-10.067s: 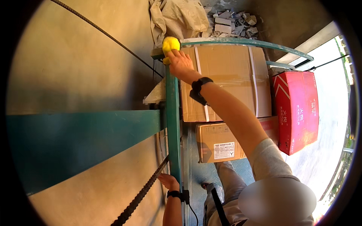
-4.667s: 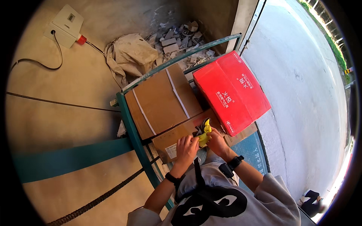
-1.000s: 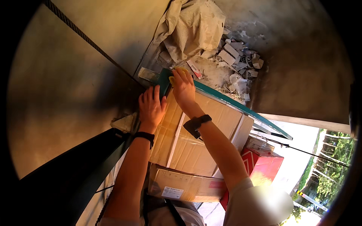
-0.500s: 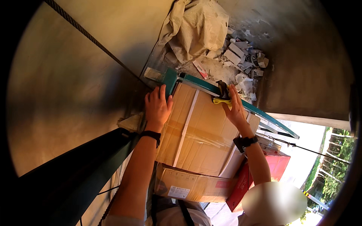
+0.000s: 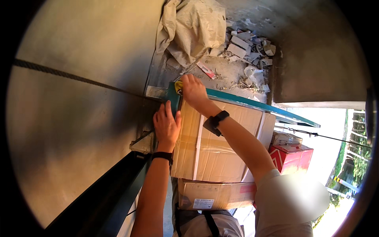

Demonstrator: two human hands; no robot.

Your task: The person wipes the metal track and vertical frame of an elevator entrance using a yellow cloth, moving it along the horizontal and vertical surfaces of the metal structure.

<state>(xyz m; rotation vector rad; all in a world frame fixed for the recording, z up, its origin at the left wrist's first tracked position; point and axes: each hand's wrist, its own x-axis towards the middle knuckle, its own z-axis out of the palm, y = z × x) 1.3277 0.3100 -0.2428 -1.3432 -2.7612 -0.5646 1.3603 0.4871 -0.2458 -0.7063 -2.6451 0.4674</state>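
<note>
Near twelve o'clock in your view, your right hand [image 5: 193, 91] gripping a yellow cloth [image 5: 178, 87], mostly hidden, perhaps bunched, at the corner of the green frame [image 5: 244, 100], toward nine your left hand [image 5: 167, 125], laid outstretched against it, strapped carton [image 5: 221, 156] alongside, red box [image 5: 296, 160] at four.

left hand [image 5: 167, 128] with fingers [image 5: 169, 111] extended, right hand [image 5: 194, 93] curled, right forearm [image 5: 246, 144] slanting up leftward

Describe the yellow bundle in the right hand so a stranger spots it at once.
Find the big white-strapped cardboard box, then the green rail along its far edge. At the rail's left end, the right hand holds a small bundle; its yellow with dark patches sets it apart from the green rail.
</note>
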